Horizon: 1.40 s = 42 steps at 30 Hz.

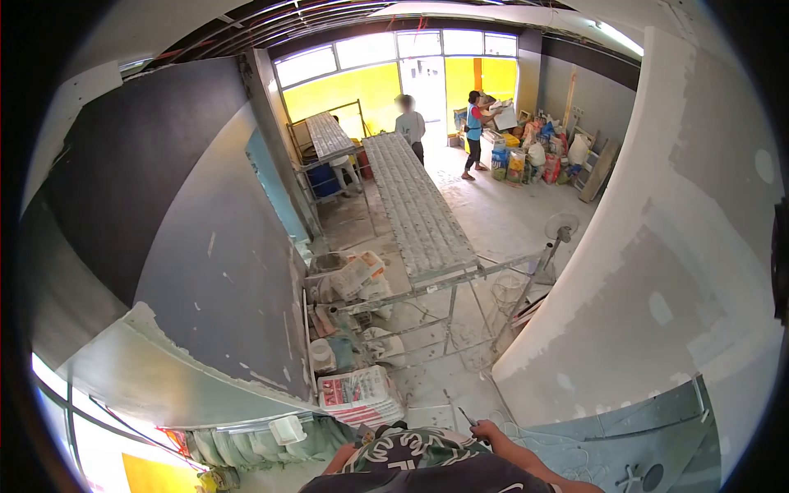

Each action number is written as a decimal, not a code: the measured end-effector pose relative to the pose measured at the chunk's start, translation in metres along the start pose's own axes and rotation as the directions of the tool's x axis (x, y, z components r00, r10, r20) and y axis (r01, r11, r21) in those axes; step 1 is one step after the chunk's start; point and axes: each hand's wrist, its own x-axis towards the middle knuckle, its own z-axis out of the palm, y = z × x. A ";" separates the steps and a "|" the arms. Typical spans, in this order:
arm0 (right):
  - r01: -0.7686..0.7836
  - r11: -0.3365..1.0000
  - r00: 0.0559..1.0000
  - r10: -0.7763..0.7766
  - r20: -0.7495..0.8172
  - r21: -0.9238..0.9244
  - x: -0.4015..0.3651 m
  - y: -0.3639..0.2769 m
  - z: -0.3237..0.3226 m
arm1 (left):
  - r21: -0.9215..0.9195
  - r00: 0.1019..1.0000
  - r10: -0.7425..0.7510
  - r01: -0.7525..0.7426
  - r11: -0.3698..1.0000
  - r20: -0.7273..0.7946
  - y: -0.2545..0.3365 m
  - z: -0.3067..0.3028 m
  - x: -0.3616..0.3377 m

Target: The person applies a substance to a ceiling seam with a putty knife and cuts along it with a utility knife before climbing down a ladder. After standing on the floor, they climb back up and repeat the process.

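My right hand (486, 430) is closed round a slim tool (468, 417) with a thin, pale end pointing forward; its kind is too small to make out. That hand is low in the view, just right of my patterned shirt (423, 448). On the other side, my left hand (359, 440) sits close against the shirt, its fingers mostly hidden. Nearest to it lies a stack of printed white and red sacks (360, 389) on the floor.
A scaffold with a ribbed plank deck (419, 205) stretches ahead. Buckets (322, 356) and rubble line the left. A standing fan (562, 228) and cables are at the right. Two people (409, 125) (474, 135) stand farther back, near piled bags (546, 156). Curved, patched walls (649, 329) flank both sides.
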 end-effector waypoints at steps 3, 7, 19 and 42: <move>0.018 1.000 1.000 -0.018 -0.017 0.004 0.001 0.005 0.002 | -0.001 1.000 0.002 -0.002 1.000 0.003 -0.001 0.003 0.003; -0.006 1.000 1.000 0.006 0.011 0.027 0.000 0.006 0.003 | -0.003 1.000 0.005 -0.005 1.000 0.006 -0.002 0.004 0.005; 0.016 0.998 1.000 -0.016 -0.008 0.059 0.006 0.009 0.003 | -0.005 0.999 0.029 -0.029 1.000 0.012 0.001 0.000 0.013; 0.030 0.998 0.998 -0.034 -0.057 -0.062 0.007 0.003 -0.001 | -0.005 1.000 0.027 -0.027 1.000 0.015 -0.005 0.005 0.016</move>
